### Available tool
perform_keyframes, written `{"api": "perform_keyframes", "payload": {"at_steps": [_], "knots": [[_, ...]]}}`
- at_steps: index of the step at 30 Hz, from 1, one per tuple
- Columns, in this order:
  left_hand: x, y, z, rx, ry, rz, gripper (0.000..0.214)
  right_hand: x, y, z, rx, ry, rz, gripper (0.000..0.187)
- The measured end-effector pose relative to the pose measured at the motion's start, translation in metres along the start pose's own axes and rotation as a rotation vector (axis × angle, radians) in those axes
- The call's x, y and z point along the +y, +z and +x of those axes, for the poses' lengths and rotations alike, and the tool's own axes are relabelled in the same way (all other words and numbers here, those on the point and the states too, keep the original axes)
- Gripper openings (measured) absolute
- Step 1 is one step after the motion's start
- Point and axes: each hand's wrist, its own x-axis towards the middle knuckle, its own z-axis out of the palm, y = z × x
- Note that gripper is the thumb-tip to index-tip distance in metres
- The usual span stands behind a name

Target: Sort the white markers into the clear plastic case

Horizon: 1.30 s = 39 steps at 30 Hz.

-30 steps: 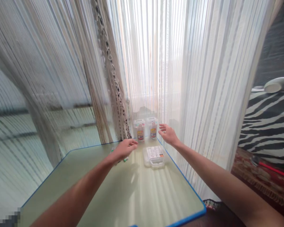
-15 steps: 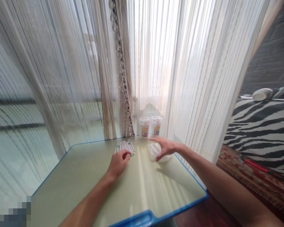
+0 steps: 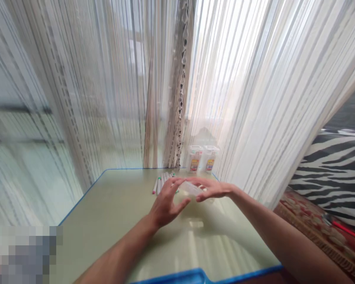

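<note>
My right hand grips a clear plastic case between thumb and fingers, raised a little above the tabletop. Part of the case is behind my fingers, and its contents cannot be made out. My left hand is beside the case, its thumb and fingers spread towards it; whether the fingertips touch it I cannot tell. Behind my left hand lie several white markers in a row, some with green ends and one with a pink end. My fingers partly cover them.
Two clear plastic boxes with coloured labels, a left box and a right box, stand at the table's far edge. The pale green table has a blue rim. Striped string curtains hang behind it. A zebra-patterned surface is at the right.
My right hand has closed on the clear case and lifted it towards the left. My left hand has moved from the markers towards the case and spread. The view has turned slightly left.
</note>
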Motion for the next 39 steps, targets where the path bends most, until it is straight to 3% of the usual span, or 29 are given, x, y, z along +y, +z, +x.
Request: {"api": "perform_keyframes", "payload": {"at_steps": [2, 5, 9, 11, 14, 17, 21, 26, 29, 33, 39], "knots": [[0.001, -0.007, 0.001, 0.014, 0.132, 0.083, 0.043, -0.012, 0.007, 0.008, -0.052, -0.071, 0.036, 0.082], [0.001, -0.015, 0.003, 0.01, 0.223, 0.126, 0.034, -0.023, 0.01, 0.013, -0.09, -0.112, 0.074, 0.07], [-0.002, -0.02, 0.003, 0.011, 0.207, 0.095, 0.029, -0.027, 0.011, 0.004, -0.096, -0.133, 0.13, 0.056], [-0.003, -0.02, 0.001, 0.038, 0.158, 0.084, 0.029, -0.026, 0.013, -0.003, -0.037, -0.118, 0.114, 0.056], [-0.005, -0.02, 0.0, 0.015, 0.018, 0.054, 0.029, -0.024, 0.022, -0.012, 0.192, -0.095, 0.008, 0.055], [-0.003, -0.02, -0.001, -0.034, -0.19, -0.024, 0.034, -0.02, 0.034, -0.015, 0.506, -0.111, -0.16, 0.042], [0.004, -0.017, 0.001, -0.014, -0.405, -0.228, 0.043, -0.01, 0.043, -0.014, 0.879, -0.179, -0.375, 0.052], [0.009, -0.014, 0.004, 0.052, -0.437, -0.296, 0.042, -0.002, 0.049, -0.008, 1.064, -0.166, -0.482, 0.059], [0.008, -0.017, 0.003, 0.083, -0.453, -0.263, 0.039, -0.003, 0.054, -0.003, 1.072, -0.108, -0.438, 0.062], [0.005, -0.022, 0.004, 0.077, -0.453, -0.266, 0.04, -0.006, 0.052, -0.002, 0.986, -0.084, -0.325, 0.058], [-0.008, -0.028, 0.006, 0.054, -0.454, -0.273, 0.038, -0.005, 0.037, -0.008, 0.6, -0.135, 0.206, 0.037]]}}
